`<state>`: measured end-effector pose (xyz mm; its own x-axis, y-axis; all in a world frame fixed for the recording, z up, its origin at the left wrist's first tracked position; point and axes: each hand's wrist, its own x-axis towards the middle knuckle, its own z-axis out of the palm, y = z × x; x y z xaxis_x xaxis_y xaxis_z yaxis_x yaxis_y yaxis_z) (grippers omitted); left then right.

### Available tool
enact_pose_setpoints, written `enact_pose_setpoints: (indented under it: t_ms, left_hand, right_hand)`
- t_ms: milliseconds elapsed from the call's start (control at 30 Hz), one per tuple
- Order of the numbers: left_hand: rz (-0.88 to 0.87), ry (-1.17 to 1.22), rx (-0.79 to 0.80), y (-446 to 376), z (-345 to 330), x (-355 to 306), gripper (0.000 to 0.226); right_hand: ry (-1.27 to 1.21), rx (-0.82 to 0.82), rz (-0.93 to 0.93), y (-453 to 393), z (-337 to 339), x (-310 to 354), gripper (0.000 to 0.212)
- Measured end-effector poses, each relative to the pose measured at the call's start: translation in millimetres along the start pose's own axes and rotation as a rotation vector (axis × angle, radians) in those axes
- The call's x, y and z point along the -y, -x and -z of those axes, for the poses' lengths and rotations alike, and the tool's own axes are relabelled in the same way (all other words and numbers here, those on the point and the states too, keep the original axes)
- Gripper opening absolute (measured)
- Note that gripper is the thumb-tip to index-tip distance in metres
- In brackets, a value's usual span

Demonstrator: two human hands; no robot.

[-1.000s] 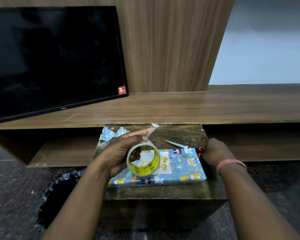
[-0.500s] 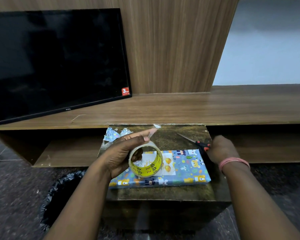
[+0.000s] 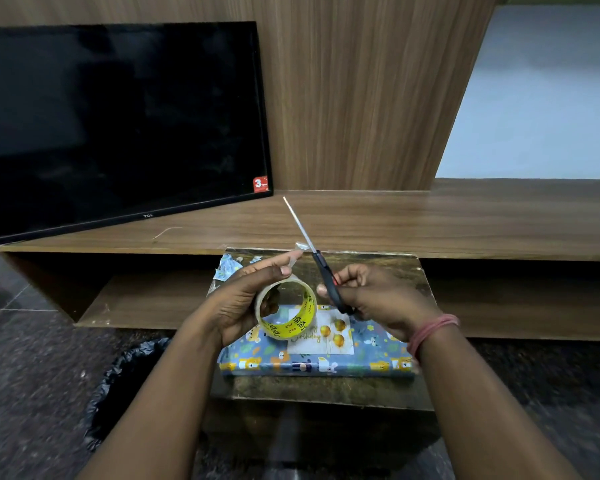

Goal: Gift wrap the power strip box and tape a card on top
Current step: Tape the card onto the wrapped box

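Two hands meet above the wrapped box (image 3: 312, 358), which lies on the worktop (image 3: 326, 389) with the card (image 3: 329, 336) on top. My left hand (image 3: 236, 306) grips the tape roll (image 3: 286, 311); my right hand (image 3: 378, 296) has just lifted the scissors (image 3: 317, 261), clamped on their handles, so I judge the cut comes next.

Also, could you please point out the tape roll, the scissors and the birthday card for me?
tape roll (image 3: 300, 323): head view, on the yellow printed inner band.
scissors (image 3: 328, 277): head view, on the black handle just below the pivot.
birthday card (image 3: 336, 337): head view, on the gold balloons.
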<state>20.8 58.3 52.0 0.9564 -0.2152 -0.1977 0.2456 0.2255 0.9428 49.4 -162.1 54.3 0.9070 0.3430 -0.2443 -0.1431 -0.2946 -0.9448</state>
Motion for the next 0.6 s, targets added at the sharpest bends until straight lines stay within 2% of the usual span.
enact_pose_setpoints:
  t_ms: [167, 233, 333, 467, 600]
  left_hand:
    - [0.007, 0.018, -0.024, -6.4, 2.8, -0.6, 0.045]
    - [0.001, 0.049, -0.040, -7.8, 2.4, -5.8, 0.043]
    - [-0.016, 0.071, -0.022, -6.8, 0.4, -22.6, 0.041]
    - [0.031, 0.030, 0.046, -7.7, -2.4, -49.3, 0.043]
    - [0.093, -0.063, 0.087, -18.3, -3.5, -62.0, 0.043]
  right_hand:
    - [-0.003, -0.033, -0.025, -3.4, -5.6, -5.2, 0.032]
    - [-0.017, 0.007, -0.046, -0.5, -2.3, -4.9, 0.042]
    - [0.020, 0.115, -0.100, 8.1, 9.4, -2.4, 0.066]
    - [0.012, 0.294, -0.116, 16.9, 31.2, -11.9, 0.064]
    - [-0.146, 0.444, -0.071, 14.9, 44.9, -19.2, 0.073]
